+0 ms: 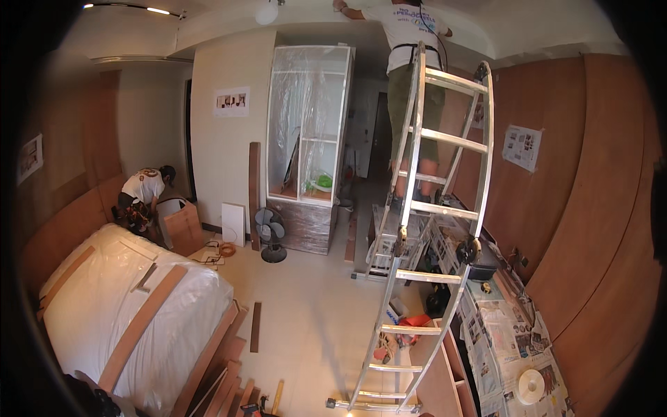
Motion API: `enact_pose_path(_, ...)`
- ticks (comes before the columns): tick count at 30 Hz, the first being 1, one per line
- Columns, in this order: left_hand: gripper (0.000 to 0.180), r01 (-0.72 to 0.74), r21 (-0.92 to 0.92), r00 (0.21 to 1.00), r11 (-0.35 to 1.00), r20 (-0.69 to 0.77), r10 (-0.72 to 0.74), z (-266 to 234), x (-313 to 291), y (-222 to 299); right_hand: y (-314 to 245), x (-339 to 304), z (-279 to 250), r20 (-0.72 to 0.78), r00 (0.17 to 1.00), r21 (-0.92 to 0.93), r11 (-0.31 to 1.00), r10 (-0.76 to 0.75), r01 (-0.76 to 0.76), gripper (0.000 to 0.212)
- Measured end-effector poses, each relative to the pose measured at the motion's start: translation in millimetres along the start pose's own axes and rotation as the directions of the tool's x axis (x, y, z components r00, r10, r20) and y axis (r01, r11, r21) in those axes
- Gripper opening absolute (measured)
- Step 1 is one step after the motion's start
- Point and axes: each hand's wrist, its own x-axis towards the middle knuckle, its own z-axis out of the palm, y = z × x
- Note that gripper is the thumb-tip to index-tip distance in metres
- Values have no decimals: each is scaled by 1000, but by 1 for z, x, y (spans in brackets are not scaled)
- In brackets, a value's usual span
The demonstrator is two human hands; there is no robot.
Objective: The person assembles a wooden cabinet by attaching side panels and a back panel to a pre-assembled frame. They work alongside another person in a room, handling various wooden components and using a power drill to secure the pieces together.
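Note:
Neither my left hand nor my right hand shows, so what they hold or touch is hidden. A tall aluminium ladder (431,276) stands in front of me, right of the middle. Past it, a person (410,62) in a white shirt and green shorts is raised near the ceiling, arms spread. At the lower left lies a bulky piece covered in clear plastic sheet (184,326), with a long brown wood strip (142,326) across it. A power tool (256,409), partly cut off, lies by the bottom edge.
Another person (142,194) bends over at the left wall beside a brown board (183,228). A black fan (271,233) stands before a plastic-wrapped cabinet (302,226). Loose planks (222,389) lie low on the floor. Newspaper (490,326) covers the right counter, with a tape roll (531,386) on it.

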Motion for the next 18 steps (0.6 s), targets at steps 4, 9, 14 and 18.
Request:
enact_pose_path(4, 22, -66, 144, 994, 987, -73, 77, 10, 0, -12, 3, -25, -16, -51, 999, 28, 1000, 6, -5, 35)
enact_pose_path(9, 18, -112, 386, 941, 916, -255, 223, 49, -31, -21, 24, -31, -28, -67, 994, -25, 996, -91, 90, 32)
enact_pose_path(14, 24, 24, 72, 963, 997, -269, -4, 67, -73, 40, 92, -32, -35, -51, 959, -223, 939, -278, 261, 30)
enact_pose_path(18, 34, 68, -196, 953, 978, -278, -122, 83, -114, 116, 160, -30, -33, 28, 816, -592, 648, -577, 479, 28)
